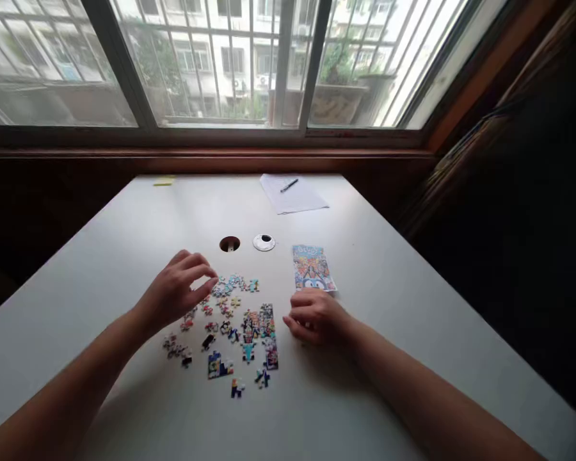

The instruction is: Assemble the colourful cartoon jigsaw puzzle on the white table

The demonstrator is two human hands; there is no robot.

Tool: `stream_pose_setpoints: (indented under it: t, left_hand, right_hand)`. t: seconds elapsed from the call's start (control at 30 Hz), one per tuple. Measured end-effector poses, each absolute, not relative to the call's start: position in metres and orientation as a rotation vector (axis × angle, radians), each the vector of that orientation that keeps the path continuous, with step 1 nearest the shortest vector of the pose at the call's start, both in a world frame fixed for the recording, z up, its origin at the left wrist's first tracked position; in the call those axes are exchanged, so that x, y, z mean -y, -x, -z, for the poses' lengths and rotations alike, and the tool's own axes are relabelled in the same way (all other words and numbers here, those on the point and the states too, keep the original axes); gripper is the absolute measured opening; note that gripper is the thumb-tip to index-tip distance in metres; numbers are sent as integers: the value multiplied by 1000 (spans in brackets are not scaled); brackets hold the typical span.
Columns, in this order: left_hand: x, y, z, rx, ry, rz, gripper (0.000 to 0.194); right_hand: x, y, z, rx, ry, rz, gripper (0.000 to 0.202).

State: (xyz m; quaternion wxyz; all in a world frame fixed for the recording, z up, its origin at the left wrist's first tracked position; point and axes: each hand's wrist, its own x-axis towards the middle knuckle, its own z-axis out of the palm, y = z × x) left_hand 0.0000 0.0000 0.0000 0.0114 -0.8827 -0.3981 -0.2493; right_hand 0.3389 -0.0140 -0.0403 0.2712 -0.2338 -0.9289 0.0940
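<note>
My left hand (182, 286) hovers at the upper left of the loose puzzle pieces (222, 306), its fingers bent and apart with nothing seen between them. My right hand (314, 315) rests on the table right of the joined puzzle section (269, 330), its fingers curled; whatever they may hold is hidden. Just beyond it lies a colourful picture sheet (311, 266), close to the knuckles. A smaller joined corner (216, 365) sits near the front, with a few loose pieces (237, 388) beside it.
The white table (182, 211) has a round cable hole (230, 244) with its cover (264, 242) to the right. Papers (295, 198) with a pen (289, 186) lie at the far edge, yellow notes (164, 181) at the far left. A barred window stands behind.
</note>
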Motion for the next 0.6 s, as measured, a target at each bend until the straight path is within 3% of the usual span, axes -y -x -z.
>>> stream_pose_setpoints:
  t: [0.37,0.6]
  left_hand:
    - [-11,41,-21,1188,2868,439,13]
    - [-2,22,-13,1058,3067,335,15]
  right_hand:
    - [14,-342,39,2508,630,-247,39]
    - [13,-343,40,2518,623,-247,40]
